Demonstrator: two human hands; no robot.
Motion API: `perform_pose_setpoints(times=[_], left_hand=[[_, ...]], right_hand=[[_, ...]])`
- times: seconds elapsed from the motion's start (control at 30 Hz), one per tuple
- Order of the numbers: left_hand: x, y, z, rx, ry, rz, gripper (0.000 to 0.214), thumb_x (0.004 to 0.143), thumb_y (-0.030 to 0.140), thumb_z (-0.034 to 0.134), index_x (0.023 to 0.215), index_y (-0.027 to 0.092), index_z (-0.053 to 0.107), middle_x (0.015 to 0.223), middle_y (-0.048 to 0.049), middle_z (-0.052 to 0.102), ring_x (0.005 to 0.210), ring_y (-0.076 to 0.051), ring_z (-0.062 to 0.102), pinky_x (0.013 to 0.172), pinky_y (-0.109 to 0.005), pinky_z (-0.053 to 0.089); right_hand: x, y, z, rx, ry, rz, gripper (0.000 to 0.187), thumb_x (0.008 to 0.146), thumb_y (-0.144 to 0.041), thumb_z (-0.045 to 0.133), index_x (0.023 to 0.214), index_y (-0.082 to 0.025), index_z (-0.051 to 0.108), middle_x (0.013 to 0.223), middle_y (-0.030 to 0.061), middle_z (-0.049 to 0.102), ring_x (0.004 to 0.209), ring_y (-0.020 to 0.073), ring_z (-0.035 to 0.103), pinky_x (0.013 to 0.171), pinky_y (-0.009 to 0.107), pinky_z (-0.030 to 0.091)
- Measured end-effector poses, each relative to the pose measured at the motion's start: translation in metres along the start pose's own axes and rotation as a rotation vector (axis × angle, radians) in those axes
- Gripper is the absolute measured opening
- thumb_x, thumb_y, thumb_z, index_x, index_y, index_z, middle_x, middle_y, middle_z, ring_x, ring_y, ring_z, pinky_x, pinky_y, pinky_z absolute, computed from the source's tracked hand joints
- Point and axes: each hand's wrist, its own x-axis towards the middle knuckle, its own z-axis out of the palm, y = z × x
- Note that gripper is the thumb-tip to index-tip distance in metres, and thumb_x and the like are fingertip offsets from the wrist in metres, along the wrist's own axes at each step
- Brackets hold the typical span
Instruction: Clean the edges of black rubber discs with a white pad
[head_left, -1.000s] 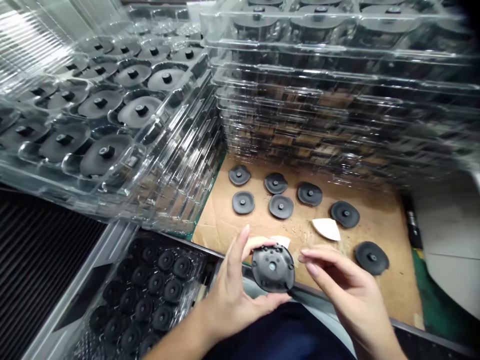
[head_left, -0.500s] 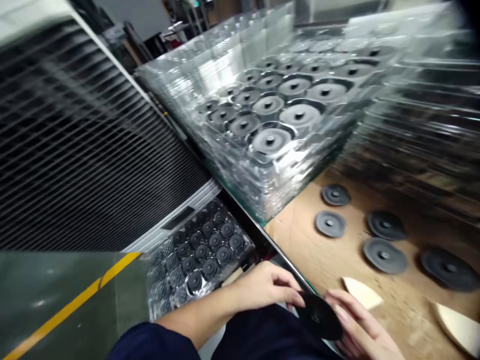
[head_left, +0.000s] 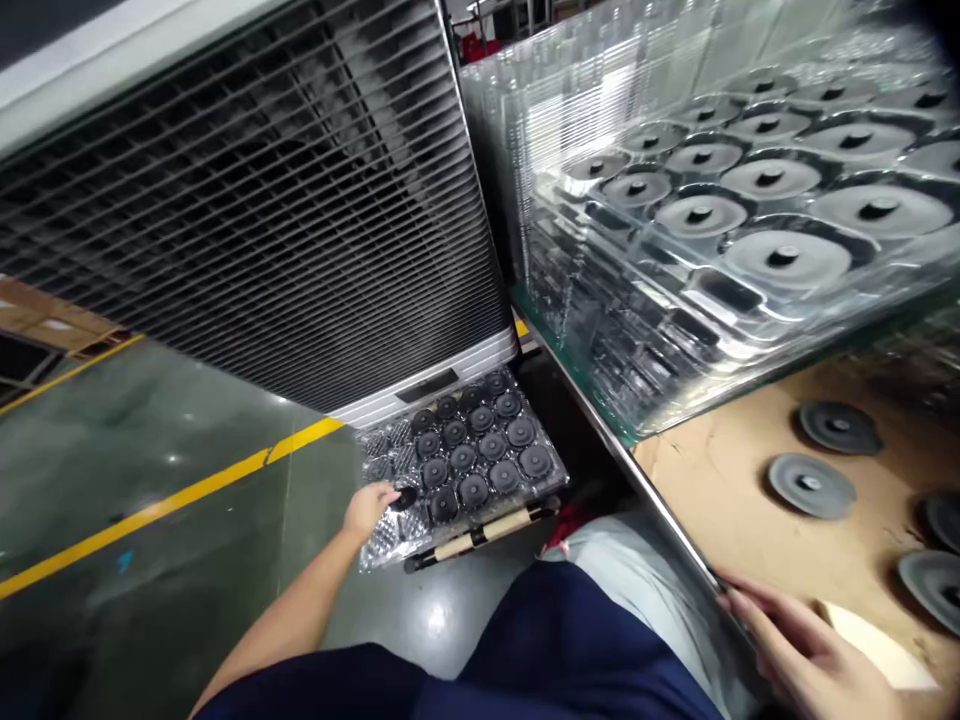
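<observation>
My left hand (head_left: 371, 508) reaches down to the low clear plastic tray (head_left: 390, 548), pinching a black round disc (head_left: 405, 498) by its rim. The disc is at a pocket in the tray's left part, beside rows filled with similar discs (head_left: 474, 490). I cannot tell whether it touches the pocket floor. My right hand (head_left: 806, 640) grips the metal front edge (head_left: 686, 540) of the table at lower right, its fingers together. Nearest to it on the tabletop is a pale wedge-shaped piece (head_left: 874, 640), partly behind the hand.
Grey discs with centre stubs (head_left: 811, 485) lie on the brown tabletop (head_left: 720, 480). Stacked clear trays (head_left: 645, 330) full of discs stand behind them. A large slatted black rack (head_left: 300, 220) rises at left. A yellow line (head_left: 225, 480) crosses the green floor.
My left hand has carried the disc from my lap, where both hands held it, down left to the low tray. My right hand has let go of it and moved to the table edge.
</observation>
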Motion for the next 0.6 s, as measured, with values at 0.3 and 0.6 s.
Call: perform_pose_setpoints(times=[0.3, 0.6], left_hand=[[-0.017, -0.034, 0.060, 0.018, 0.229, 0.034, 0.033, 0.085, 0.032, 0.053, 0.115, 0.018, 0.054, 0.120, -0.0093, 0.056, 0.102, -0.022, 0.057, 0.085, -0.045, 0.049], [0.002, 0.094, 0.057, -0.111, 0.345, 0.895, 0.032, 0.083, 0.018, 0.038, 0.088, 0.023, 0.069, 0.105, -0.0092, 0.069, 0.099, -0.027, 0.065, 0.090, -0.043, 0.051]], right_hand=[[-0.001, 0.014, 0.014, 0.009, 0.083, -0.217, 0.049, 0.070, -0.053, 0.058, 0.095, -0.013, 0.067, 0.069, 0.0070, 0.071, 0.034, 0.0106, 0.045, 0.031, 0.023, 0.036], [-0.024, -0.014, 0.015, -0.132, 0.158, -0.504, 0.024, 0.083, -0.026, 0.048, 0.088, -0.019, 0.071, 0.087, 0.0048, 0.073, 0.081, 0.0212, 0.067, 0.075, 0.036, 0.053]])
